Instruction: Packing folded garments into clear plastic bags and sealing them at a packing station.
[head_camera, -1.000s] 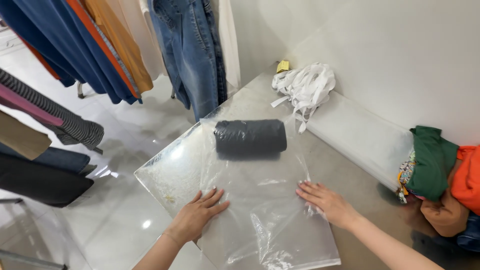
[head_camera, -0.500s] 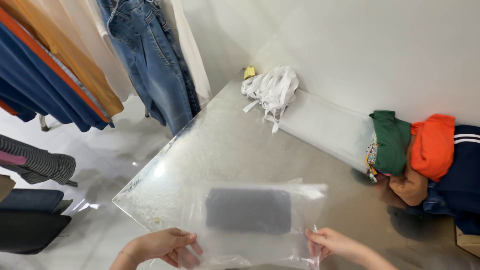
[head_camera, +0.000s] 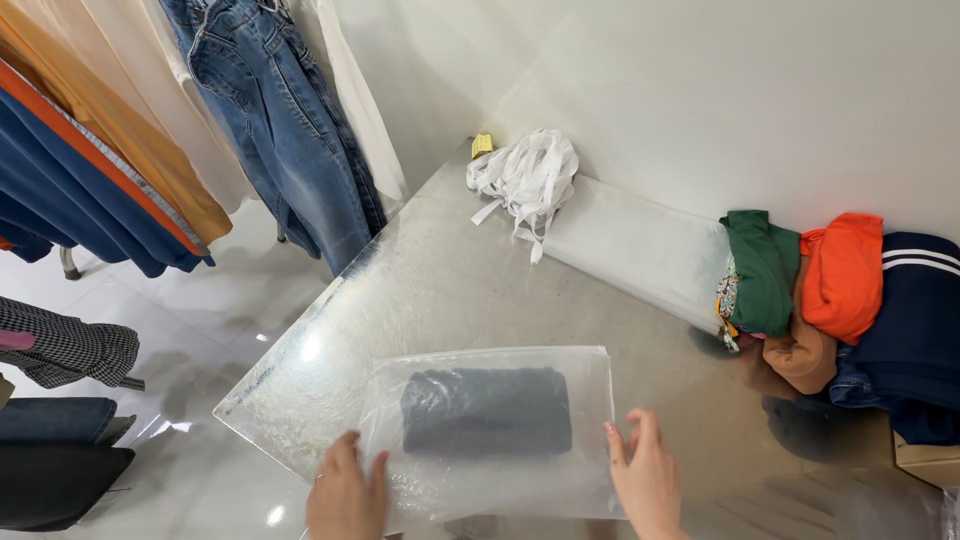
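I see left hand (head_camera: 347, 495) flat, open, on bag (head_camera: 490, 432) | right hand (head_camera: 645, 480) open, fingers spread, at bag's right edge | one bag, one folded garment (head_camera: 486, 410) inside

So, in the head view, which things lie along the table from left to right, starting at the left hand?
Left hand → clear bag holding a dark folded garment → right hand → green garment → orange garment → navy garment with white stripes.
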